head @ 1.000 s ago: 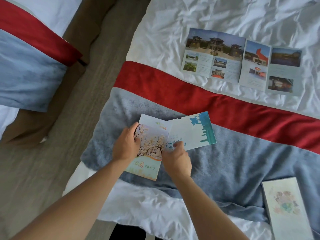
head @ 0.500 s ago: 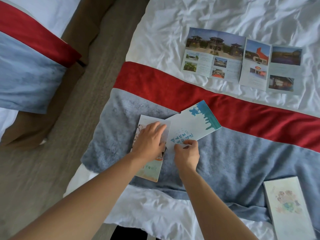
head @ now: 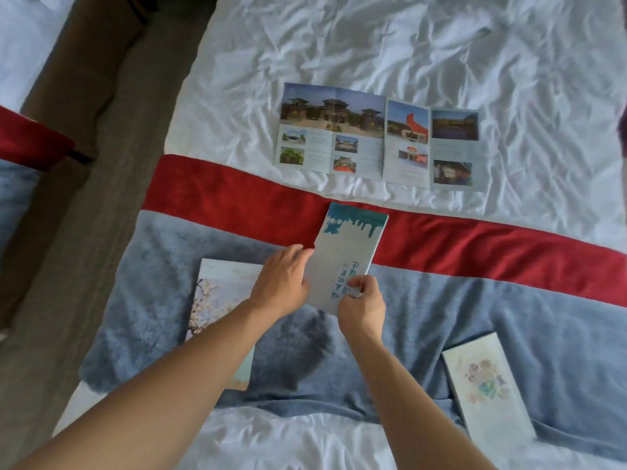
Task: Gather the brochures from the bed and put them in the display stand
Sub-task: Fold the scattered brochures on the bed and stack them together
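I hold a pale brochure with a teal top edge (head: 346, 252) over the bed's grey and red runner. My right hand (head: 362, 307) pinches its near lower corner, and my left hand (head: 283, 283) grips its left edge. A blossom-print brochure (head: 217, 296) lies flat on the grey runner to the left, partly under my left forearm. An unfolded brochure with building photos (head: 380, 137) lies spread on the white sheet further back. A pale brochure with a flower motif (head: 485, 388) lies at the lower right. No display stand is in view.
The bed (head: 407, 45) has a crumpled white sheet crossed by a red band (head: 475, 252) and a grey furry runner (head: 509, 317). Brown floor (head: 68, 266) runs along the left. A second bed's corner (head: 20, 147) shows at the far left.
The teal-edged brochure has come off the blossom brochure and turned from slanted right to nearly upright. My left hand left the blossom brochure and took the teal one's edge.
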`<action>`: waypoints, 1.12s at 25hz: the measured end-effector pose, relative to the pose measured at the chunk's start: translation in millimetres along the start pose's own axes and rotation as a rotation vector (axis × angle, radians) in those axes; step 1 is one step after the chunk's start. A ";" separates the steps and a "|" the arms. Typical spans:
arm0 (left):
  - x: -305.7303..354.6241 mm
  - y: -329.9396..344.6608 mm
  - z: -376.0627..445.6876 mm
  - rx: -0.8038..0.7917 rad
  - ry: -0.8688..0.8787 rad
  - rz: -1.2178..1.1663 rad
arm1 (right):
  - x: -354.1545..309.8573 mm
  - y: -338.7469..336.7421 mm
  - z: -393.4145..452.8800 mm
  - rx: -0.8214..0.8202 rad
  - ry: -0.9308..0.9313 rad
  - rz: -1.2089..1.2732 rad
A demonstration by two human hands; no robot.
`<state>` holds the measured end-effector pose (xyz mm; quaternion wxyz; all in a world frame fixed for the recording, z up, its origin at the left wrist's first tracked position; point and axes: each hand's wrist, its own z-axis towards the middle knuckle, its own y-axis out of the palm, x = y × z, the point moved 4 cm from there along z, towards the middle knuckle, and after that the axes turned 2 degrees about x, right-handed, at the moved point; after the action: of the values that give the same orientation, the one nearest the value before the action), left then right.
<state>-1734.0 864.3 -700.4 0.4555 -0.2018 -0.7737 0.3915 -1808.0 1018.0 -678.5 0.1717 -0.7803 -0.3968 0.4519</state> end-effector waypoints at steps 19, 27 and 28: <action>151.4 55.2 101.8 -0.097 -0.382 -0.320 | 57.7 -173.3 127.3 0.000 -0.173 -0.077; 211.0 100.7 72.0 -0.075 -0.443 -0.375 | 100.7 -191.1 136.5 -0.230 0.249 0.490; 222.4 105.4 65.3 -0.120 -0.377 -0.294 | 102.7 -194.7 136.3 -0.220 0.248 0.509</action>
<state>-1907.0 1050.0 -680.2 0.3422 -0.0371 -0.8879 0.3053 -1984.6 1207.0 -687.6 0.0146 -0.9179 -0.2108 0.3359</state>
